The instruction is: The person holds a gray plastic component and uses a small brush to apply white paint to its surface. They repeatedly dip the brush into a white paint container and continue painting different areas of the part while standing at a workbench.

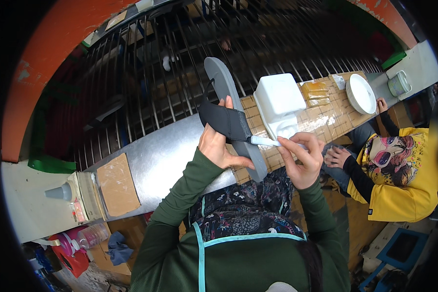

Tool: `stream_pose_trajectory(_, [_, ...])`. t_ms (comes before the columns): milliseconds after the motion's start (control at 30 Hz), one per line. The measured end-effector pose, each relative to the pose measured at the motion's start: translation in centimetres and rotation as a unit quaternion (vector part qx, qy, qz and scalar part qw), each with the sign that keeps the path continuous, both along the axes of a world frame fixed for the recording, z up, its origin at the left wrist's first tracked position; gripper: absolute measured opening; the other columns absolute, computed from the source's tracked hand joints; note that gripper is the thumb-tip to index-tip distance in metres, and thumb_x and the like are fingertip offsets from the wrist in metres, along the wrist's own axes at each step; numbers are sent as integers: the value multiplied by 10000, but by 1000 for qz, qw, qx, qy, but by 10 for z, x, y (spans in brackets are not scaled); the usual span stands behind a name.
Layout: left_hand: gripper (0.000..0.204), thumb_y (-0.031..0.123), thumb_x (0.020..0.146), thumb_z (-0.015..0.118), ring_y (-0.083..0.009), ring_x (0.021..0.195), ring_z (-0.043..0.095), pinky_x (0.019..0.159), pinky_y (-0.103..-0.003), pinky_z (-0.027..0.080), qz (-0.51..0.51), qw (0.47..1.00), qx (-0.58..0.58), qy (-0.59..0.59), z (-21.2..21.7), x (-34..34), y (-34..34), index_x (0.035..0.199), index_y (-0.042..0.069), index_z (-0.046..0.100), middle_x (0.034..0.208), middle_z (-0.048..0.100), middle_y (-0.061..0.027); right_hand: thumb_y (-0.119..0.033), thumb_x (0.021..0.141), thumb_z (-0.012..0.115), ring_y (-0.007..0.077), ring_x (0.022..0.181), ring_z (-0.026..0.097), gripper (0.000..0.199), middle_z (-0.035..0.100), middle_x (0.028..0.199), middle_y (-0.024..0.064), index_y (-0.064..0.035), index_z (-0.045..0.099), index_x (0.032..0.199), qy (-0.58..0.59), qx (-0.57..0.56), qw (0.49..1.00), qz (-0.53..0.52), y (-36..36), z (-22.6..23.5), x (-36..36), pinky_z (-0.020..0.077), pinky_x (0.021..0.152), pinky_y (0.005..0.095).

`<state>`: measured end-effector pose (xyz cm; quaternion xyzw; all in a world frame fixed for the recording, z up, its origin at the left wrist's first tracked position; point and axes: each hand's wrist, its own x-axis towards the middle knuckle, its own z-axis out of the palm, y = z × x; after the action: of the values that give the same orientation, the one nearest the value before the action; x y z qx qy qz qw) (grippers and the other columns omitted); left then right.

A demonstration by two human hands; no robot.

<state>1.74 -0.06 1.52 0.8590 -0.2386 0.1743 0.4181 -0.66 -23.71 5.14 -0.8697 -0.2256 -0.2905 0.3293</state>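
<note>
A grey sandal (222,78) with a wide black strap (225,119) is held up at a slant over the bench by my left hand (215,147). The fingers reach under the strap, and the thumb presses on the sole near its lower end. Between the thumb and fingers of my right hand (304,159) is a slim white stick, maybe a brush (264,141). Its pale tip meets the strap's right edge where it joins the sole. Just beyond stands a white plastic dispenser (280,95) with a low open trough facing me.
The narrow bench has a shiny metal part (155,173) and a taped cardboard part (321,119). On it are yellow wrapped blocks (315,91), a white bowl (361,82) and a brown board (118,185). Metal bars (173,73) run behind. A person in yellow (404,170) sits at right.
</note>
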Motion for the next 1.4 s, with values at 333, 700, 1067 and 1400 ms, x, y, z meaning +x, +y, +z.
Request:
stream_pose_trajectory(333, [1598,605,264,913,-485,1323,391,1072,-500,387,4,1000,-7,-12,5,4,1,1516,-28,148,1416,363,-360,-86,714,791,130,692,506,269,608,841,-7,-121,766,980,51,16,998,35,-8,2,1,289,731,299])
stream_pose_trajectory(700, [1611,605,266,918,-474,1296,423,1069,-473,394,-6,1000,-11,-18,6,11,6,1535,17,117,1381,405,-339,-111,724,793,123,691,505,248,612,842,-7,-114,765,970,56,6,997,50,-14,6,-3,283,731,299])
stream_pose_trajectory(1067, [1599,585,291,933,-436,1227,505,1038,-437,424,-9,1000,-19,0,11,20,16,1537,18,107,1332,473,-299,-120,733,791,122,678,529,240,614,839,1,-100,763,971,82,18,994,75,-18,7,-2,287,745,300])
stream_pose_trajectory(1400, [1583,652,344,900,-411,1243,510,1069,-422,399,-19,999,-33,33,8,36,25,1542,35,70,1319,505,-261,-113,732,790,125,684,560,237,619,862,14,-93,761,967,90,41,992,85,-18,13,0,293,755,302])
